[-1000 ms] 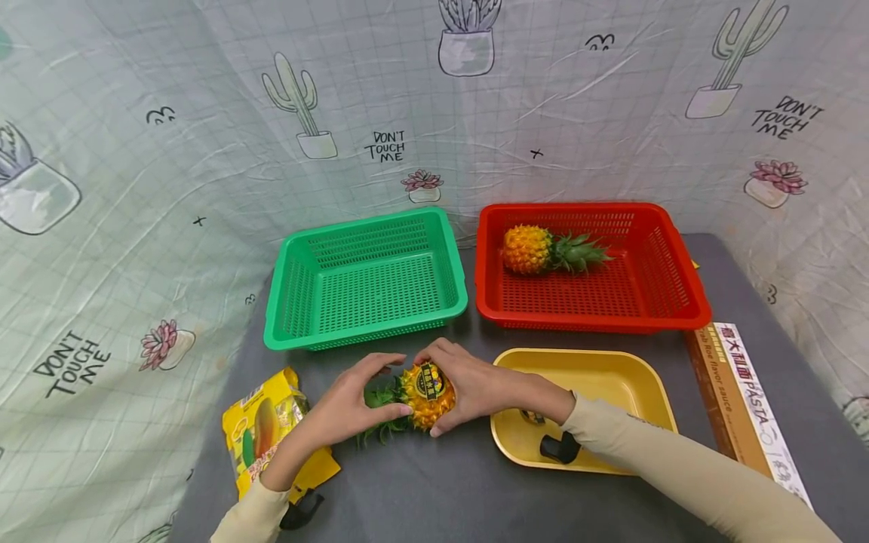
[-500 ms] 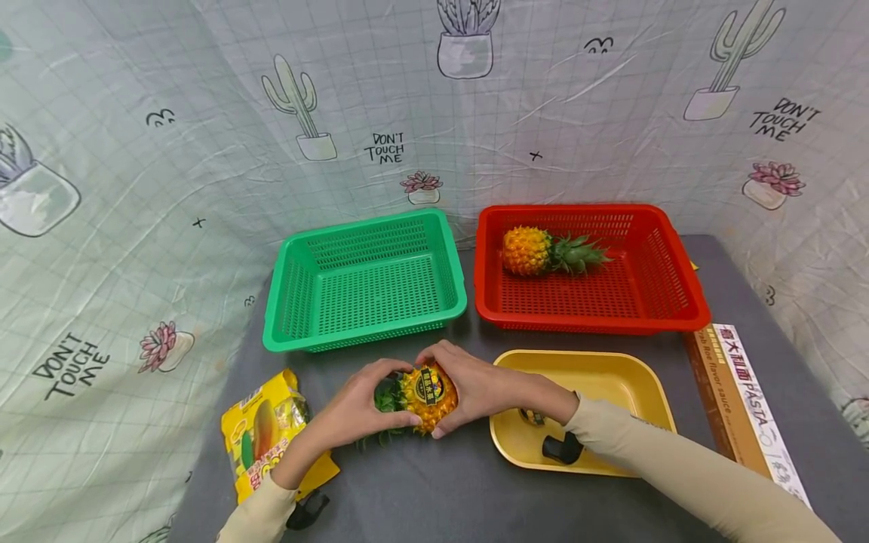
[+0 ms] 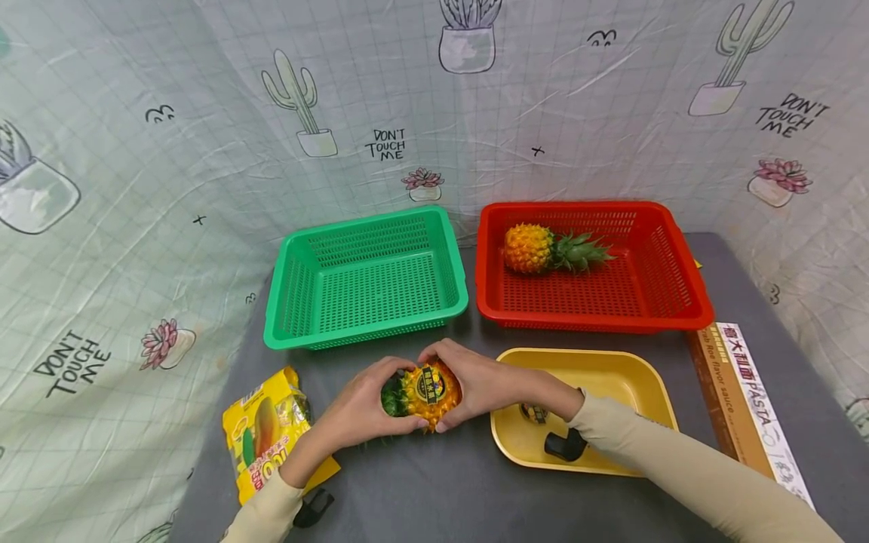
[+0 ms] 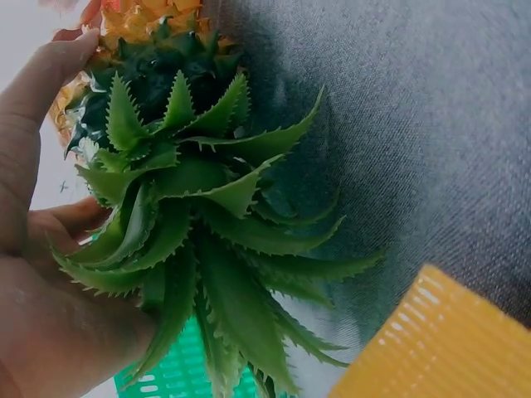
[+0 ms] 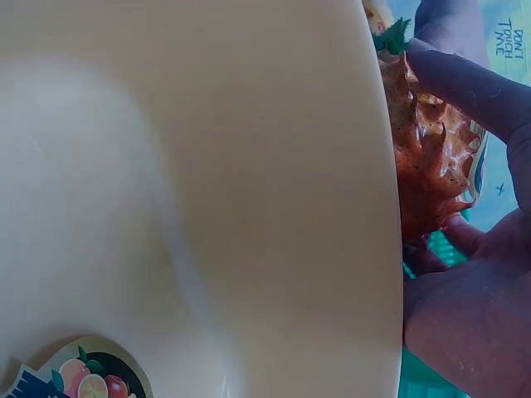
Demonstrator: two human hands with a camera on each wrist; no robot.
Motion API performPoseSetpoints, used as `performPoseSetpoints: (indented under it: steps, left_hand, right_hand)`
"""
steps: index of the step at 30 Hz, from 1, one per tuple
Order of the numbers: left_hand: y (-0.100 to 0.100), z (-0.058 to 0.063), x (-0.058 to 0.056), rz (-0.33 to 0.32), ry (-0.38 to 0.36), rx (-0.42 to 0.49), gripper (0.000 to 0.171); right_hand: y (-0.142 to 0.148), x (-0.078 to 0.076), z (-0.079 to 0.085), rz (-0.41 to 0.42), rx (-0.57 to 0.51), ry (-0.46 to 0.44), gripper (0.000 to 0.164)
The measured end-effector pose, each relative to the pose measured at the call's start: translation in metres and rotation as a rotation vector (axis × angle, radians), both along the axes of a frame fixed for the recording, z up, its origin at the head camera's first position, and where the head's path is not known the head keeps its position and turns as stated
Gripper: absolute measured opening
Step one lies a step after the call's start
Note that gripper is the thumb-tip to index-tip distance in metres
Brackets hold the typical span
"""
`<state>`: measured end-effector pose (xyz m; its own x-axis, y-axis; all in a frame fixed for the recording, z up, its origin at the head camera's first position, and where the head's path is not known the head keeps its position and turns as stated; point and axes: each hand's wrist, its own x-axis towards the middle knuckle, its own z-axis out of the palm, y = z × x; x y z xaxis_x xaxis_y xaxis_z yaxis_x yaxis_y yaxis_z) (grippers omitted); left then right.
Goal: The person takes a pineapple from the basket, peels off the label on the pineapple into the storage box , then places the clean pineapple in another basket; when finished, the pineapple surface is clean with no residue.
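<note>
A small pineapple (image 3: 432, 394) with a black fruit sticker lies on its side on the dark tabletop, its leafy crown pointing left. My left hand (image 3: 366, 403) holds it near the base of the crown, thumb in front and fingers behind. The right hand (image 3: 478, 383) curls round its rounded bottom end from the other side. In the left wrist view the spiky green crown (image 4: 199, 215) spreads past the palm. The right wrist view shows the orange rind (image 5: 427, 149) between thumb and fingers, partly hidden by a yellow tray's wall.
Behind stand a green basket (image 3: 366, 332) and a red basket (image 3: 591, 320) with another pineapple (image 3: 529, 249) in it. A yellow tray (image 3: 652, 377) sits under the right forearm. A yellow snack bag (image 3: 261, 430) lies left, a pasta box (image 3: 740, 407) right.
My left hand has moved right, from beside the crown onto the pineapple, and now holds it. The right hand has stayed at the bottom end, shifting very slightly.
</note>
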<state>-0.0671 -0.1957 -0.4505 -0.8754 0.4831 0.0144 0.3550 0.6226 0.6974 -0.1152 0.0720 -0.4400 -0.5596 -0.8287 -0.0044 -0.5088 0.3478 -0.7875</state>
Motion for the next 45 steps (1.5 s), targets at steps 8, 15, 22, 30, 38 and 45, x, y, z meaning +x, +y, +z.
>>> performPoseSetpoints:
  steps: [8, 15, 22, 30, 38, 45]
  left_hand:
    - [0.003, 0.001, -0.003, -0.005, 0.015, -0.011, 0.073]
    - [0.003, 0.001, -0.004, -0.003, 0.003, -0.021, 0.074]
    - [0.002, 0.001, -0.004, -0.006, -0.003, -0.027, 0.075]
    - [0.003, 0.003, -0.003, -0.003, -0.003, -0.024, 0.074]
    - [0.004, 0.005, -0.002, 0.004, -0.005, -0.033, 0.075]
    - [0.005, 0.006, -0.001, 0.013, -0.014, -0.037, 0.074]
  right_hand:
    - [0.005, -0.001, 0.004, -0.031, 0.002, 0.019, 0.086]
    - [0.006, -0.002, 0.014, -0.119, -0.058, 0.059, 0.053]
    - [0.002, -0.002, 0.017, -0.144, -0.106, 0.106, 0.027]
    - [-0.002, 0.001, 0.021, -0.166, -0.106, 0.118, 0.015]
    - [0.0, 0.0, 0.021, -0.178, -0.08, 0.093, 0.013]
    - [0.0, 0.0, 0.023, -0.205, -0.097, 0.013, 0.013]
